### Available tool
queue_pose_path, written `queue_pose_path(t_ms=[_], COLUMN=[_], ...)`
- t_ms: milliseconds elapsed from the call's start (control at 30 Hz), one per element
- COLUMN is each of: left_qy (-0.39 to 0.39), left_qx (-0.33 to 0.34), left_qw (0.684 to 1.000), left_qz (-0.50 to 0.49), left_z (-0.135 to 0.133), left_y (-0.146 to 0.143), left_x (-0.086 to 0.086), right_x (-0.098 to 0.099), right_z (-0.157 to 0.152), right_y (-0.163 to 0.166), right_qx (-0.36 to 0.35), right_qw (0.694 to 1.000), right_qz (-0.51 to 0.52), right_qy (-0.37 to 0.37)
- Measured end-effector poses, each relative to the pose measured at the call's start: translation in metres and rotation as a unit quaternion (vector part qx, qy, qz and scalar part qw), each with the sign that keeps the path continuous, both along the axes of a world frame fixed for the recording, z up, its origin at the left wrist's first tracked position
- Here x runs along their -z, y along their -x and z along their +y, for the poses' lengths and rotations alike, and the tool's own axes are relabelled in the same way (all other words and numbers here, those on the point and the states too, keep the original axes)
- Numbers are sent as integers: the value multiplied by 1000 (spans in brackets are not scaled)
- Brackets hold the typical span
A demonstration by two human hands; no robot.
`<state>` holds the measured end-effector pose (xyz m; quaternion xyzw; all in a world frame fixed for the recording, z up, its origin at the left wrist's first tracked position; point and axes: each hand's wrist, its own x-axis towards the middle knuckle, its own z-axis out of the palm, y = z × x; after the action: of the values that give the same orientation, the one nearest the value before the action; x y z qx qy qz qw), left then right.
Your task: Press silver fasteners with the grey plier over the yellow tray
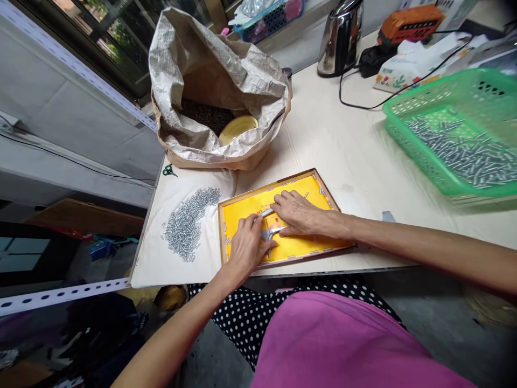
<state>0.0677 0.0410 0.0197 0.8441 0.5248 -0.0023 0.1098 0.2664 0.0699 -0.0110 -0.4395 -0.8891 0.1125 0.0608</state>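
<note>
A shallow wooden-framed tray with a yellow floor [301, 188] lies near the table's front edge, with a few small metal pins scattered along its rim. My left hand [246, 245] rests on the tray's near left part, fingers curled round a small silvery metal tool [267, 233]. My right hand [297, 211] lies flat on the yellow floor just beside it, fingers stretched out and pressing down, fingertips touching the tool's far end. A heap of small silver pins [188, 221] lies on white cloth left of the tray.
A crumpled paper sack [218, 64] with dark contents and a yellow bowl [238, 127] stands behind the tray. A green basket [456, 134] of metal pins sits at right. A kettle [340, 37], black cable, orange device and small green scissors [169, 171] are also on the table.
</note>
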Motion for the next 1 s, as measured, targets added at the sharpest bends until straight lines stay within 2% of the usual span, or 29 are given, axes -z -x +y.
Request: queue_pose_path(t_ms=[100,200,333,567,1000], left_qy=[3,20,26,-12,26], left_qx=[89,114,145,120,119], left_qw=[996,992,988,992,992], left_qz=[23,52,34,29,25], left_z=[13,25,28,27,36], left_y=[-11,-13,-9,-13,-13], left_x=[10,15,16,13,18], right_x=[-5,-5,0,-1,15], right_z=[-4,-7,-13,-17,-10], right_y=[1,1,0,-1,6], right_qx=[13,18,9,61,23], right_qw=[999,998,1000,998,999], right_qz=[-8,-26,-4,-10,14], right_qy=[34,58,28,12,46])
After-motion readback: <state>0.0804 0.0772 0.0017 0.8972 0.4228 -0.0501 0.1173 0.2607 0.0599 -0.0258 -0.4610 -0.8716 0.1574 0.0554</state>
